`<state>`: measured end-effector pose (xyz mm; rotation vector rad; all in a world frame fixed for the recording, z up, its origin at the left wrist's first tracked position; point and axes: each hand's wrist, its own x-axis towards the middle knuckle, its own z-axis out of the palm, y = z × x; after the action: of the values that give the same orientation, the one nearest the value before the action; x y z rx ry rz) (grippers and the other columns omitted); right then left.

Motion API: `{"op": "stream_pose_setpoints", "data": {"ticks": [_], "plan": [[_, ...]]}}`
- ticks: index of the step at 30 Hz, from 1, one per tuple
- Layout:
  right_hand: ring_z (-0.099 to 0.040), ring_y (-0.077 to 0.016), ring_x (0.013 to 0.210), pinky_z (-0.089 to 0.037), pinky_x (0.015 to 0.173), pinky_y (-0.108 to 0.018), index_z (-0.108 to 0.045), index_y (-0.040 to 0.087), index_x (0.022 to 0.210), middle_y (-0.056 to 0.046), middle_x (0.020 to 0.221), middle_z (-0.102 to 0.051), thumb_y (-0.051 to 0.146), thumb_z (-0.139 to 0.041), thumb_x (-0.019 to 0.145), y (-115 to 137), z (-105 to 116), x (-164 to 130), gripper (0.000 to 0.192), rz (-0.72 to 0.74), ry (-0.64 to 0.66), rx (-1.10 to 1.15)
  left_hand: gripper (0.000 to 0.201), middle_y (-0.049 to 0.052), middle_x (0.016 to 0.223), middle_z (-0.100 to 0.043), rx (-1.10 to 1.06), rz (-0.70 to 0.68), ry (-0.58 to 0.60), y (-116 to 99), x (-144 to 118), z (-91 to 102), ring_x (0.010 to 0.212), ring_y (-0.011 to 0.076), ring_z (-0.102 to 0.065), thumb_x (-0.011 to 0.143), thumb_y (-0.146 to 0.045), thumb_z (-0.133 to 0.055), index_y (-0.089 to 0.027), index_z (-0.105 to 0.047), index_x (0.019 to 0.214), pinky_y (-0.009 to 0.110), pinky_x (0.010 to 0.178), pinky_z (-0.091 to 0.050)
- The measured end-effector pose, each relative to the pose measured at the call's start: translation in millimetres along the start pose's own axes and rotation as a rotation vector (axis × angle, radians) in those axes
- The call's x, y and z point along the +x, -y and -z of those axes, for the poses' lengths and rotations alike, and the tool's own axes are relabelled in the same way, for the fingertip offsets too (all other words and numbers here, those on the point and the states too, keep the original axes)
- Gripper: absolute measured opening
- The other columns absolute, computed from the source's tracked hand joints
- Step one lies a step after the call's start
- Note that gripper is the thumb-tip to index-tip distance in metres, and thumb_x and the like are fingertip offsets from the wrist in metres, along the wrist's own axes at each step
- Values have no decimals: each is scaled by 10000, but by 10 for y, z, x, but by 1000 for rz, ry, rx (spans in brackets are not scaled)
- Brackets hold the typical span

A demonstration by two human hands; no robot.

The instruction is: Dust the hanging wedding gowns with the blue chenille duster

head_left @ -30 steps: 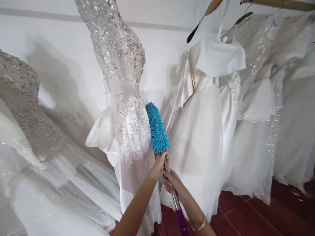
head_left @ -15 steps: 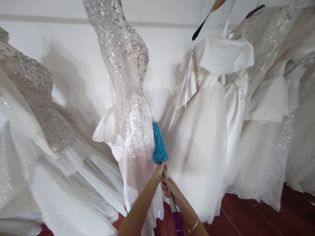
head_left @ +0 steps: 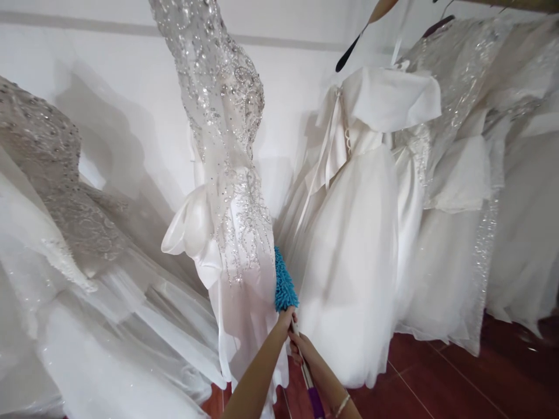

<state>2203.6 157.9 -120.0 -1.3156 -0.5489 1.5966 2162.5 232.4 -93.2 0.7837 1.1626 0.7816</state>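
Two Hands on Duster Pole

Several white gowns (head_left: 353, 244) hang along the wall. Blue duster head (head_left: 285, 282) lies against the beaded gown (head_left: 236, 221) (skirt level). Left hand (head_left: 286, 320) grips high for steering; right hand (head_left: 303, 349) clasps the pole (head_left: 305, 372) lower, steadying it.

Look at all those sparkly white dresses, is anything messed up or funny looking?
Nothing looks torn, spilled or fallen. The beaded dress hangs whole, and the plain white dress beside it too. The only bright thing is the blue fluffy duster, pressed against the beaded dress, its handle held by the left hand and right hand.
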Motion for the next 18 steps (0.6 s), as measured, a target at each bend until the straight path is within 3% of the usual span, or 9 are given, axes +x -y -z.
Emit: {"op": "stream_pose_setpoints", "data": {"ticks": [4, 9, 14, 18], "plan": [[-287, -48, 227, -239, 278, -180, -368, 267, 654, 123, 367, -397, 439, -677, 798, 47, -133, -31, 382, 38, -61, 8, 416, -69, 456, -396, 46, 0, 34, -109, -29, 105, 459, 111, -406, 677, -476, -725, -223, -422, 546, 247, 524, -317], [-270, -33, 254, -193, 294, -182, -402, 257, 713, 140, 411, -411, 534, -710, 730, 304, -340, -285, 415, 151, -91, 41, 338, -76, 506, -417, 61, -64, 107, -534, -207, 33, 480, 100, -405, 729, -419, -689, -232, -430, 619, 241, 527, -314], [-256, -22, 255, -169, 291, -177, -417, 253, 741, 143, 437, -408, 693, -743, 674, 611, -607, -734, 551, 376, -115, 32, 260, -71, 557, -457, -18, -171, 322, -1099, -672, -57, 466, 92, -416, 746, -381, -670, -236, -457, 716, 240, 487, -287], [-256, -36, 270, -140, 299, -183, -447, 255, 789, 133, 445, -394, 710, -684, 765, 687, -770, -1016, 514, 549, -183, -55, 313, -48, 553, -459, 52, -292, 486, -1448, -1164, -28, 461, 94, -428, 775, -428, -680, -224, -468, 669, 262, 486, -299]]}}
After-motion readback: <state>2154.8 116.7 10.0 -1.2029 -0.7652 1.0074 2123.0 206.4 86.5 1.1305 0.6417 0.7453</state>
